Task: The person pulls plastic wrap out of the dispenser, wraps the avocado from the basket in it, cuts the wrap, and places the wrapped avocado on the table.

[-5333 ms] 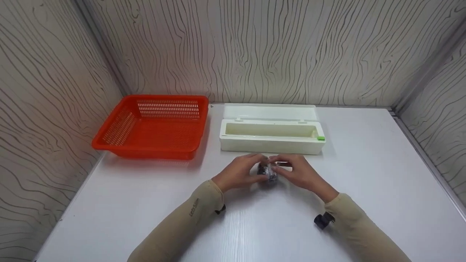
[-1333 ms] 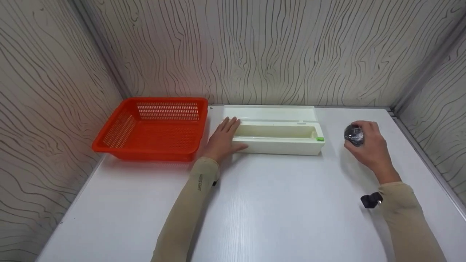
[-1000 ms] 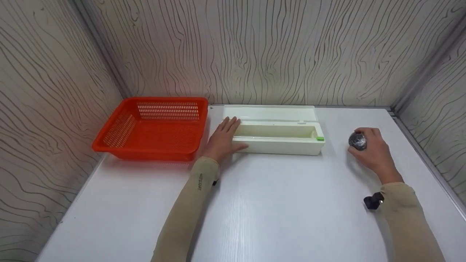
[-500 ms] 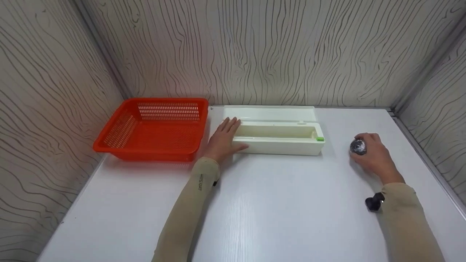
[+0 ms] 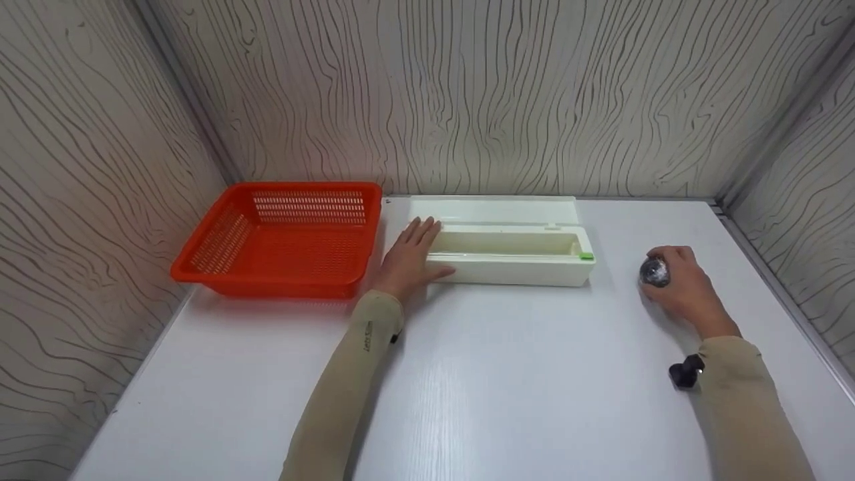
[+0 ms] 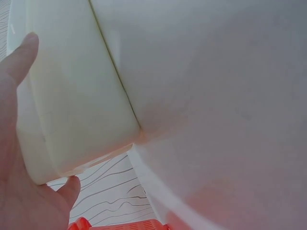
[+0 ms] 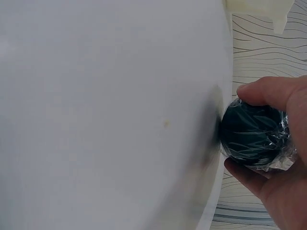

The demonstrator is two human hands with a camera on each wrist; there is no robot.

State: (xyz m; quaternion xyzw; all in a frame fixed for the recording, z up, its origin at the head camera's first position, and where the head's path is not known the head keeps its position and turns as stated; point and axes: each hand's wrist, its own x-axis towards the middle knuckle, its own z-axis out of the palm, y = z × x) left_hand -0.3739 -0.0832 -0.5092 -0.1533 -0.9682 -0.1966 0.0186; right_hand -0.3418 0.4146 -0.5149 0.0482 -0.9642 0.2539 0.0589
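My right hand (image 5: 688, 284) grips a dark, round, ball-like thing wrapped in clear film (image 5: 654, 272), low over the table's right side. In the right wrist view this film-wrapped round thing (image 7: 252, 132) looks dark teal, with shiny creases bunched toward the palm and fingers and thumb on opposite sides. My left hand (image 5: 404, 267) rests on the left end of a long white box (image 5: 514, 272), its straight fingers lying across the top and its thumb along the front. The box's lid (image 5: 494, 210) is folded back, and a green tab (image 5: 586, 256) sits at its right front corner.
To the left of the box stands a red plastic basket (image 5: 287, 287) with slotted walls. Both stand toward the back of a white table (image 5: 521, 387). Panels with a wavy wood-grain pattern (image 5: 467, 93) close off the back and sides.
From the middle, where both hands were on it, my right hand has carried the wrapped thing right, then lowered it toward the table. My left hand has moved onto the white box.
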